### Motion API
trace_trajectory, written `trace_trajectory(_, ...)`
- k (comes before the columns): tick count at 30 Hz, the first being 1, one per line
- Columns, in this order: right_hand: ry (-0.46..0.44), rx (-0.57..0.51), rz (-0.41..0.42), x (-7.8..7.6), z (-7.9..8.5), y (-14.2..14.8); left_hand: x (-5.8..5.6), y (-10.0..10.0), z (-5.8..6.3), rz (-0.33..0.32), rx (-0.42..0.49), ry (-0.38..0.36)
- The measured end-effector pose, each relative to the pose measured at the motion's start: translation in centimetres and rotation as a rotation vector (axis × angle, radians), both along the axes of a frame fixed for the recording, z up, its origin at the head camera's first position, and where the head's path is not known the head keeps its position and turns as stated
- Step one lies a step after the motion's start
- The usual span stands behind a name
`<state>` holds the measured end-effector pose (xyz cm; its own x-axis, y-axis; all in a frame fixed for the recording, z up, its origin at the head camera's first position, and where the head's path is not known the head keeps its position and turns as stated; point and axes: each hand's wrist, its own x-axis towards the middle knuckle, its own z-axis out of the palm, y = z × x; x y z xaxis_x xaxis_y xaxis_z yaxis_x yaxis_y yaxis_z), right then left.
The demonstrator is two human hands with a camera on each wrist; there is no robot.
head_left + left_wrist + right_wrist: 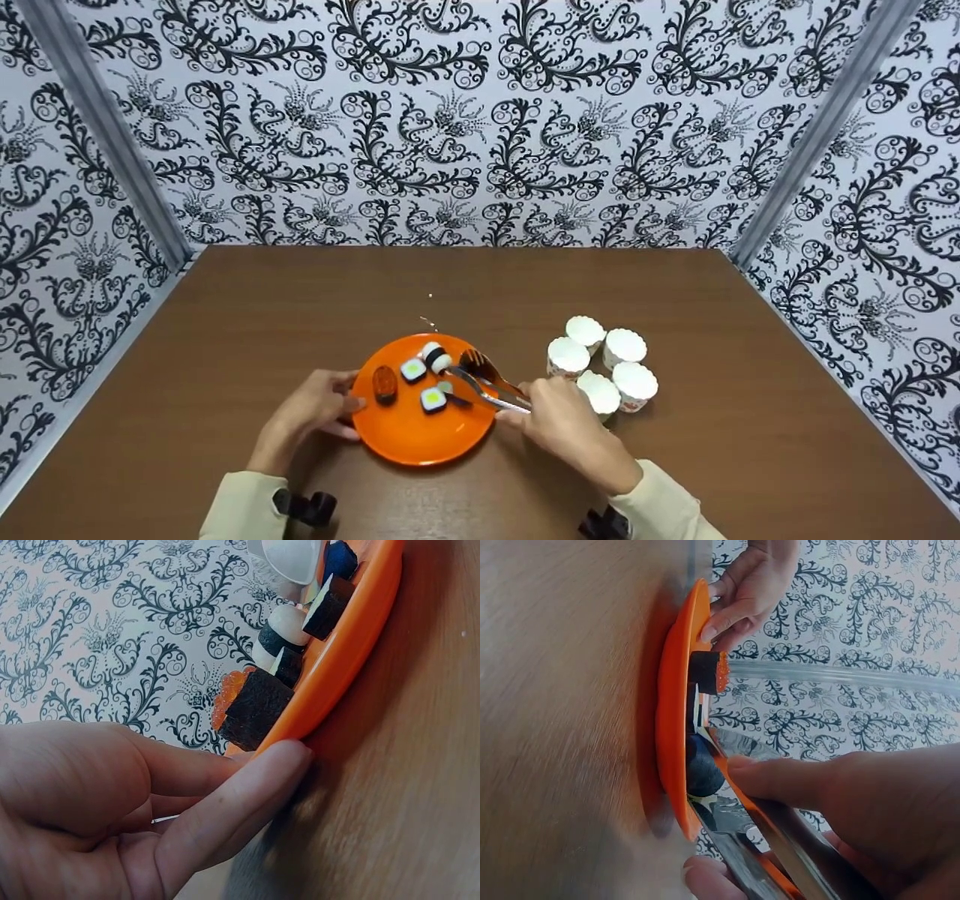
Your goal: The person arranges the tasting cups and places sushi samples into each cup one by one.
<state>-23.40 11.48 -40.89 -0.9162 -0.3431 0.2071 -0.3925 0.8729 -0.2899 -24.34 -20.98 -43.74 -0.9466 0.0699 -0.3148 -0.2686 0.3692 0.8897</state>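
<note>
An orange plate (420, 442) lies on the table, its left rim pinched by my left hand (311, 409). My right hand (566, 424) grips metal serving tongs (499, 397), whose ends reach over the plate's right side. In the right wrist view, a dark rounded toy sushi piece (703, 767) sits between the tong ends; whether they touch it I cannot tell. On the plate are a roe-topped sushi (385, 385), two square rolls, one nearer the back (412, 369) and one nearer the middle (433, 400), and a white rice piece with a black band (436, 358).
Several white paper baking cups (635, 384) stand grouped to the right of the plate, close by my right hand. Small shiny bits (428, 322) lie behind the plate. Patterned walls (480, 150) enclose the brown table (300, 292) at the back and sides.
</note>
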Motion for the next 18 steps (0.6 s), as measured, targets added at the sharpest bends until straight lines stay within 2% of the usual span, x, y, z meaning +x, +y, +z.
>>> trace_trajectory(9, 0.054, 0.016, 0.002, 0.19, 0.04, -0.07, -0.08, -0.05, -0.15, -0.008, -0.006, -0.003)
trace_trajectory(18, 0.063, 0.016, 0.004, 0.35, -0.10, -0.13, -0.08, -0.04, -0.08, -0.004, -0.022, -0.001)
